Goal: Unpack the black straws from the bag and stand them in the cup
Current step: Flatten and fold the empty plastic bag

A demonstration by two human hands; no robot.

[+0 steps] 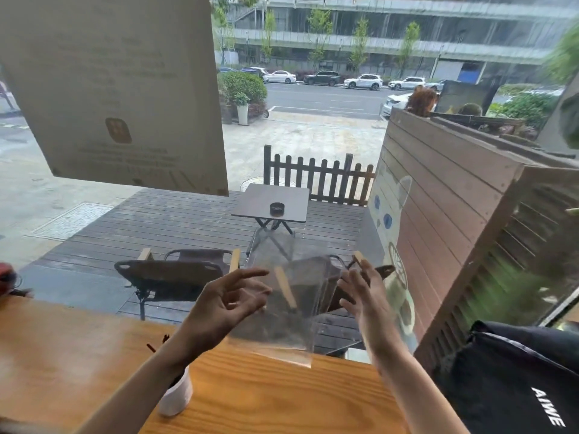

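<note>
A clear plastic bag [282,308], apparently empty, was seen in the air above a wooden counter [266,399], between two raised hands. The left hand [225,305] was open with fingers loosely spread beside the bag's left edge; whether it touched the bag could not be told. The right hand [363,296] was open at the bag's right side. Black straws [156,344] stood in a white cup [175,397], largely hidden under the left forearm.
</note>
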